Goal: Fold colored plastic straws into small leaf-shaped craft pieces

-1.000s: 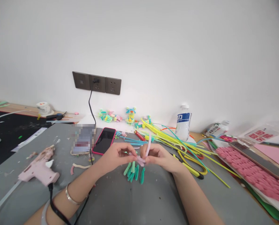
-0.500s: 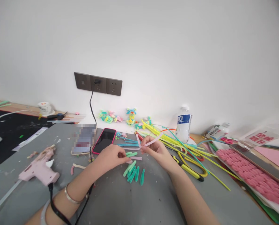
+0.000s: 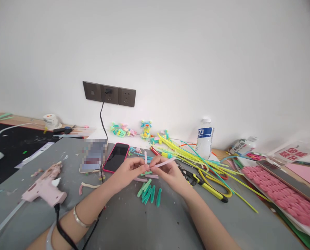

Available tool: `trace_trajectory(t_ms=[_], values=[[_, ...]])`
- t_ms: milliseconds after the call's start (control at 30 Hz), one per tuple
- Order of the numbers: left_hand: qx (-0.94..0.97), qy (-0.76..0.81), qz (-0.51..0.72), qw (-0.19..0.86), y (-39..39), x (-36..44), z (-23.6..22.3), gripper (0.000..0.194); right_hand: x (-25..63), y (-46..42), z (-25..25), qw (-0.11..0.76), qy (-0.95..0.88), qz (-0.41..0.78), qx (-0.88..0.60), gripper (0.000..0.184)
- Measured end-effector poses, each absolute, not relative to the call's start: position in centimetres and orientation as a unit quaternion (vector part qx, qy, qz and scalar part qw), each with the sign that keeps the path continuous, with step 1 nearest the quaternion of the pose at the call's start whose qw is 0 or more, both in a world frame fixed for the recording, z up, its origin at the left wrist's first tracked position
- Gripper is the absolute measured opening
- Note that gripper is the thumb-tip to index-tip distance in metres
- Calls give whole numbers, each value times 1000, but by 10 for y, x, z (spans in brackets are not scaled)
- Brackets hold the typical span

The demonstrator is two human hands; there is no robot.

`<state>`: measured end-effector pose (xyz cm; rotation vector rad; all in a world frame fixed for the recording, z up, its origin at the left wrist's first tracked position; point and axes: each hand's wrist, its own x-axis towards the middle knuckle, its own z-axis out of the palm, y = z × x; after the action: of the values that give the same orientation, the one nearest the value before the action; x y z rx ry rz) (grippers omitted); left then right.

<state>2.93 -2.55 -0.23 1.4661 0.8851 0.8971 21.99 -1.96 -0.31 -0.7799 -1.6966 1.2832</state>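
Note:
My left hand [image 3: 131, 171] and my right hand [image 3: 168, 173] meet over the grey mat, fingertips pinched together. Between them is a pale lilac pipe cleaner [image 3: 168, 162]. One end of it sticks up at the left fingertips, and another reaches out to the right past my right hand; the middle is hidden by fingers. Just below the hands lie several short folded pipe cleaner pieces [image 3: 152, 195], dark green and light green. Short lilac pieces [image 3: 152, 176] rest close under the fingertips.
A pink glue gun [image 3: 47, 187] with a black cord lies left. Two phones, one a pink-edged phone [image 3: 116, 157], sit behind my left hand. To the right are yellow-handled pliers [image 3: 209, 189], long yellow pipe cleaners [image 3: 191, 152] and a white bottle [image 3: 204, 139]. Small pipe-cleaner figures [image 3: 146, 129] stand by the wall.
My left hand has moved right and up from the green pieces to the lilac pipe cleaner and now pinches it beside my right hand. My right hand has shifted slightly left and down.

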Motion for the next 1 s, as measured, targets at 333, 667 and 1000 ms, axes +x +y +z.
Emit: trace_trajectory(t_ms=[333, 667, 1000], values=[[572, 291, 251, 725, -30, 24, 0, 35, 228, -18, 4, 403, -649, 606, -222, 19], [574, 251, 186, 757, -32, 20, 1, 27, 228, -18, 3, 398, -625, 638, -208, 14], [636, 349, 307, 616, -32, 32, 0, 35, 229, -11, -2, 491, -611, 553, -282, 19]])
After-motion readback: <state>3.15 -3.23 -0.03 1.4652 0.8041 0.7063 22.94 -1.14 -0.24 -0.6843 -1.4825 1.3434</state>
